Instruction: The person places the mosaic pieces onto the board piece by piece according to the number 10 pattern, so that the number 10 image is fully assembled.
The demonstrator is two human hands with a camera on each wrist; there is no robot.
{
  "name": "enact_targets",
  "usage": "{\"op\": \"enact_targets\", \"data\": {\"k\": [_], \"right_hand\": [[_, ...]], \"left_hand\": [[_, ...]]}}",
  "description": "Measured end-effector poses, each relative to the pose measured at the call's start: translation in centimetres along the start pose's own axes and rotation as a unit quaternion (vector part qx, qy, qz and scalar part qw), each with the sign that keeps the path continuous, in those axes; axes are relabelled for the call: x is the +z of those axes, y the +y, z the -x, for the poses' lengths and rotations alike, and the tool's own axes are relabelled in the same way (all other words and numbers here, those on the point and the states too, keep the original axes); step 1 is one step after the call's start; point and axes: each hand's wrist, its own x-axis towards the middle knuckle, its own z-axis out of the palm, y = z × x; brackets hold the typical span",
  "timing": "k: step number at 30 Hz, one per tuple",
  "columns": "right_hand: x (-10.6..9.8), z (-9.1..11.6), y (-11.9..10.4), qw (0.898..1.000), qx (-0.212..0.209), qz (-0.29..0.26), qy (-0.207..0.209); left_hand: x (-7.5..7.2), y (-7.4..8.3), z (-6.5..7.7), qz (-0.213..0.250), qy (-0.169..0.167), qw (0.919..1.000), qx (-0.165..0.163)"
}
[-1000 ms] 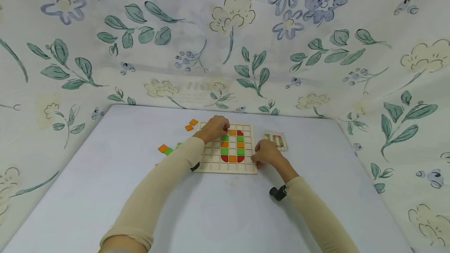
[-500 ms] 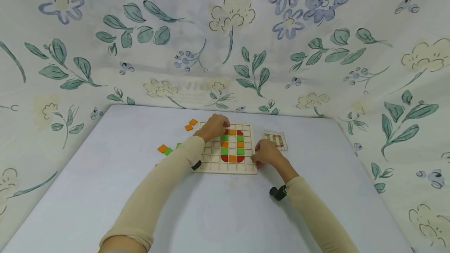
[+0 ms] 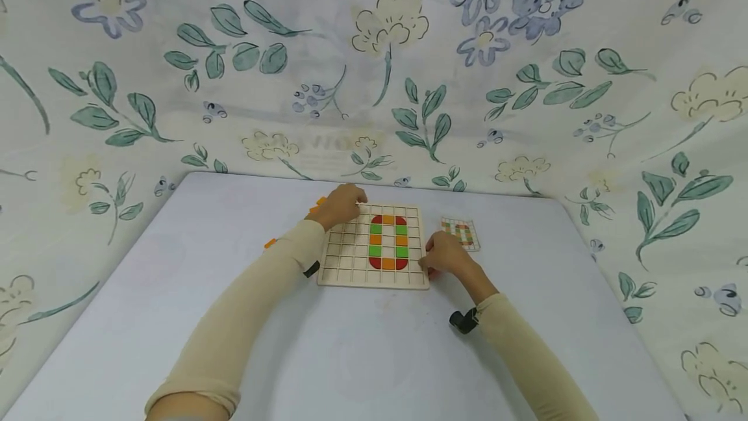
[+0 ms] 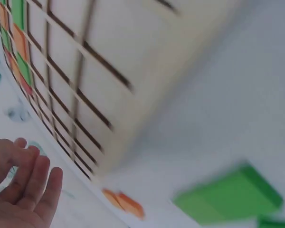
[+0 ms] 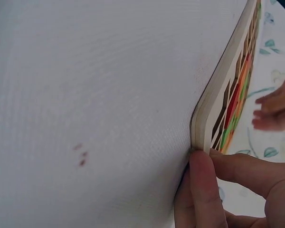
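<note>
A pale wooden grid board [image 3: 345,276] lies on the table. On it, red rounded corner tiles [image 3: 375,264], green tiles [image 3: 375,250] and orange tiles [image 3: 388,264] form an upright oval ring. My left hand [image 3: 341,204] is over the board's upper left corner; in the left wrist view its fingers are loosely bent with nothing visible between them. My right hand [image 3: 447,253] pinches the board's right edge, and the right wrist view shows thumb and finger on either side of the rim [image 5: 202,126]. Part of its grip is hidden in the head view.
A small pattern card [image 3: 464,234] lies right of the board. Loose orange tiles [image 4: 123,203] and a green tile [image 4: 228,194] lie to the left, partly hidden by the left arm in the head view. Patterned cloth [image 3: 374,83] hangs behind the table [image 3: 362,349].
My left hand has moved left, away from the ring's upper left corner, where a red corner tile now shows in full. My right hand has stayed at the board's edge.
</note>
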Motion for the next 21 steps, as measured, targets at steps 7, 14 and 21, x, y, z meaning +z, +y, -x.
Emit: {"op": "enact_targets", "data": {"k": [7, 14, 21], "right_hand": [[0.0, -0.1, 0.1, 1.000, -0.004, -0.001, 0.000], [0.0, -0.3, 0.4, 1.000, -0.004, 0.009, -0.003], [0.2, -0.3, 0.3, 1.000, -0.009, -0.013, -0.007]], "left_hand": [[-2.3, -4.1, 2.0, -0.068, -0.002, 0.9959, -0.060], [-1.7, -6.5, 2.6, -0.040, 0.009, 0.9968, -0.068], [-1.5, -6.4, 3.1, -0.039, 0.020, 0.9959, -0.080]]}}
